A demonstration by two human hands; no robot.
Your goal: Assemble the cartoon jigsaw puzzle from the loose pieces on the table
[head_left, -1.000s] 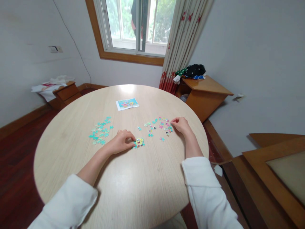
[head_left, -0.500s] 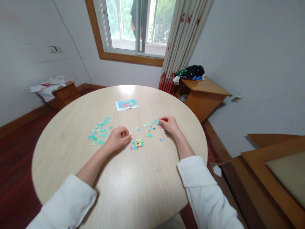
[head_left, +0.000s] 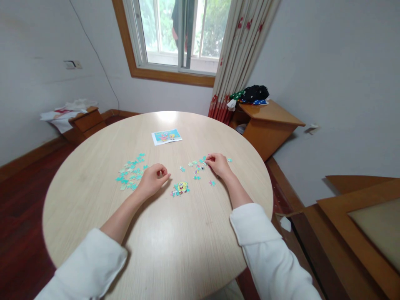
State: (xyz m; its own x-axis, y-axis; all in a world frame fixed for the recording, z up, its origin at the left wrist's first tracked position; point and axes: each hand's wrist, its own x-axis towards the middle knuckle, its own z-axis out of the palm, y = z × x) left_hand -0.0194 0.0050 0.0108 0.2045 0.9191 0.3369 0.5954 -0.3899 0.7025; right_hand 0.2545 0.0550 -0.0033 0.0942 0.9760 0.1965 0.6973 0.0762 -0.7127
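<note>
My right hand (head_left: 219, 166) is pinched at the right-hand group of loose puzzle pieces (head_left: 196, 178), with its fingertips on a small piece that they mostly hide. My left hand (head_left: 153, 181) rests on the table with fingers loosely curled and thumb apart from them; nothing shows between. Just right of it lies a small joined puzzle section (head_left: 181, 188) with a yellow cartoon face. Beyond my left hand spreads a pile of teal and pale green puzzle pieces (head_left: 128, 175). A pink and teal piece (head_left: 212, 183) lies alone near my right wrist.
A printed reference picture (head_left: 166, 136) lies toward the far side of the round wooden table (head_left: 175, 250). Behind stand a wooden cabinet (head_left: 268, 116) with cloths on top and a curtain (head_left: 240, 54). A wooden chair (head_left: 350, 216) is at the right.
My right hand has shifted slightly toward me and left over the pieces; a teal piece now shows beyond it at the right. My left hand has hardly moved.
</note>
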